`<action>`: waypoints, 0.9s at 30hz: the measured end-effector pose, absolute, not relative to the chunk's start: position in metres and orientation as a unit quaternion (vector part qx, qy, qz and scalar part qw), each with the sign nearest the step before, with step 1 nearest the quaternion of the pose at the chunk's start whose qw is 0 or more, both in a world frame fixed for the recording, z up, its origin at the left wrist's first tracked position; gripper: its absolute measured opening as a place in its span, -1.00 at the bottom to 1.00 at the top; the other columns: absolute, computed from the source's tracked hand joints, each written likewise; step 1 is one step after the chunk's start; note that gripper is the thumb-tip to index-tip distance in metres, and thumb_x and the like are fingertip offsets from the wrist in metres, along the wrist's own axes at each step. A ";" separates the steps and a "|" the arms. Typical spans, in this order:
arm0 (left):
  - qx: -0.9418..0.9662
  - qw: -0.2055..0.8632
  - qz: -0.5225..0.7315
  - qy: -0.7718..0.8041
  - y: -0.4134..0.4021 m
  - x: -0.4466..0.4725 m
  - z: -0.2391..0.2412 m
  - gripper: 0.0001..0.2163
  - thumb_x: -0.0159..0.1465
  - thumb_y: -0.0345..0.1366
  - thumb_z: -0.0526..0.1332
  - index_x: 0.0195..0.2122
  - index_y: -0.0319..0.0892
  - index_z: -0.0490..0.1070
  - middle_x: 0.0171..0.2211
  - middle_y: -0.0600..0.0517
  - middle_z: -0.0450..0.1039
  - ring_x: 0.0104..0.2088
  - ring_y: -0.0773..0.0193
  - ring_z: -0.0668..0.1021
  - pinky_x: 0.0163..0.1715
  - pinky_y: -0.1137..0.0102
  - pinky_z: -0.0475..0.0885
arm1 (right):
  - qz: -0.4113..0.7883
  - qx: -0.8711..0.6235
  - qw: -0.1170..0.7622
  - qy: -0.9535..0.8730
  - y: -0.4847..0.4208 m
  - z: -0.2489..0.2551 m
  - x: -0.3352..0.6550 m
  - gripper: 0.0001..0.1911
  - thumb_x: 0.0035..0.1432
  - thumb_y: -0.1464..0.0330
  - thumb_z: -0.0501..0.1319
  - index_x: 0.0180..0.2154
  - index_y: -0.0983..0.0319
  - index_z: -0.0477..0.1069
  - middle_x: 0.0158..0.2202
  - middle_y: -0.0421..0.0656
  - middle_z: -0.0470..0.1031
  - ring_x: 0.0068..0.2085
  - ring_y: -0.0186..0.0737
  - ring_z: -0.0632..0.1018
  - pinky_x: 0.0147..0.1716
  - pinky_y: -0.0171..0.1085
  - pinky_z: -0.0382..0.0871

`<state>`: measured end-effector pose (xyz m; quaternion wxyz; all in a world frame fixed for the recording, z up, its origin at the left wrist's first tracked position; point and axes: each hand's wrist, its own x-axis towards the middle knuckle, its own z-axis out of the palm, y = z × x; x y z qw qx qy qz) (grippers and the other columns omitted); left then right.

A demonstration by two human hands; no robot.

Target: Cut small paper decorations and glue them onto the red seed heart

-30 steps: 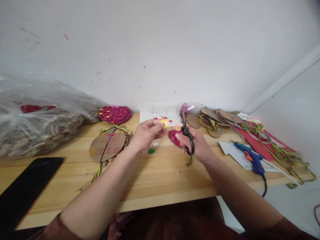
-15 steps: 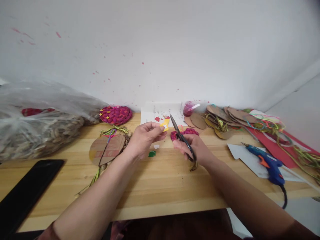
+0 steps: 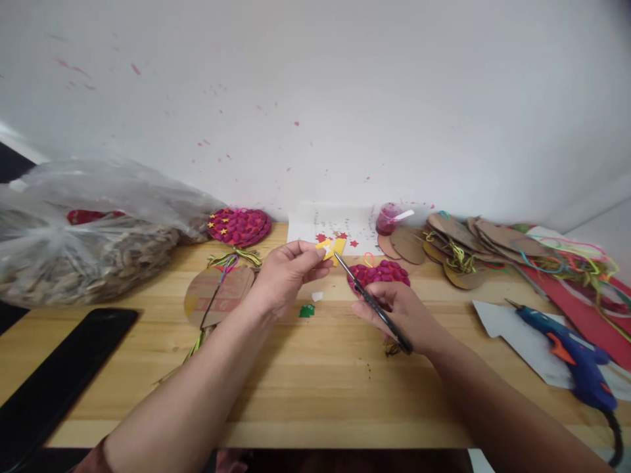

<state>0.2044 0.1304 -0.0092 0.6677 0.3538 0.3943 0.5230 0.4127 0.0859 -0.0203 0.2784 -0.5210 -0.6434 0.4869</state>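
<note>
My left hand pinches a small yellow paper piece above the wooden table. Black scissors are gripped in my right hand, their blade tips pointing up-left and meeting the yellow piece. Just behind my right hand lies a magenta beaded round ornament. Small green and white paper scraps rest on the table under my hands.
A plastic bag of shells sits left, a black phone at the near left. A cardboard disc with cords, another magenta ornament, white paper with red stars, stacked cardboard discs and a blue glue gun surround me.
The scissors have tilted from pointing upward to pointing up-left, and their tips have reached the yellow piece. My right hand has shifted lower and to the right; the view has panned slightly.
</note>
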 end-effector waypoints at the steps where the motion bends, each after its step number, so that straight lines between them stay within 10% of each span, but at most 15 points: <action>1: 0.352 0.667 0.526 0.394 0.130 0.205 -0.010 -0.76 0.01 -0.27 0.48 -0.46 -0.27 0.47 -0.41 0.00 0.56 -0.39 0.35 0.60 -0.27 0.44 0.51 | 0.488 -0.522 0.277 -0.642 0.086 -0.020 0.413 -0.54 0.02 0.13 0.39 -0.59 0.20 0.17 -0.68 -0.36 0.12 -0.64 -0.42 0.20 -0.67 -0.37 0.02; 27: 0.212 0.620 0.670 0.348 0.111 0.236 -0.017 -0.75 -0.03 -0.27 0.47 -0.44 -0.26 0.45 -0.45 0.08 0.47 -0.42 0.45 0.48 -0.31 0.50 0.38 | 0.537 -0.549 0.356 -0.533 0.064 -0.045 0.358 -0.61 0.07 0.11 0.34 -0.53 0.21 0.27 -0.63 -0.33 0.26 -0.70 -0.41 0.35 -0.73 -0.41 0.16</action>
